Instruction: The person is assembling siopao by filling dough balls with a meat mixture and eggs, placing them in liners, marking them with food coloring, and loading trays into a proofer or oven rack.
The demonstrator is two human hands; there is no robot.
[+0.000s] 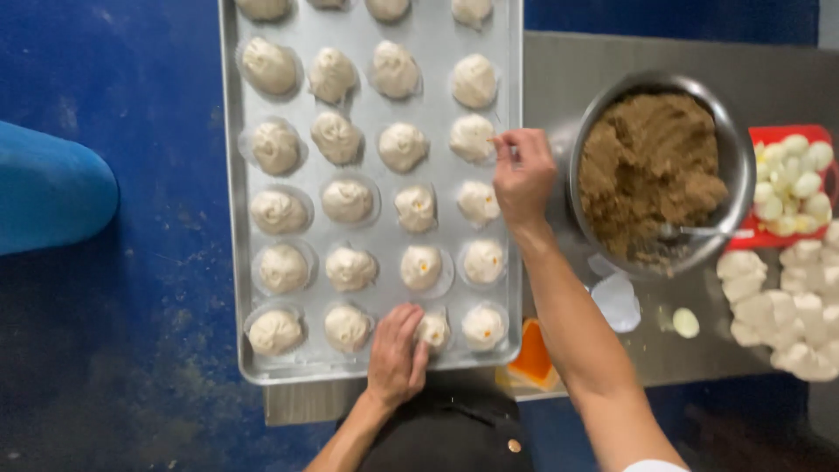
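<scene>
Steel surface (612, 65), bun tray (437, 39): left grip (398, 350) flat, empty beside a bun (434, 329); right grip (523, 175) pinched, contents unclear.

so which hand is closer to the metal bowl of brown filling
Right. The right hand is at the tray's right edge, just left of the bowl. The left hand rests at the tray's near edge, farther away.
</scene>
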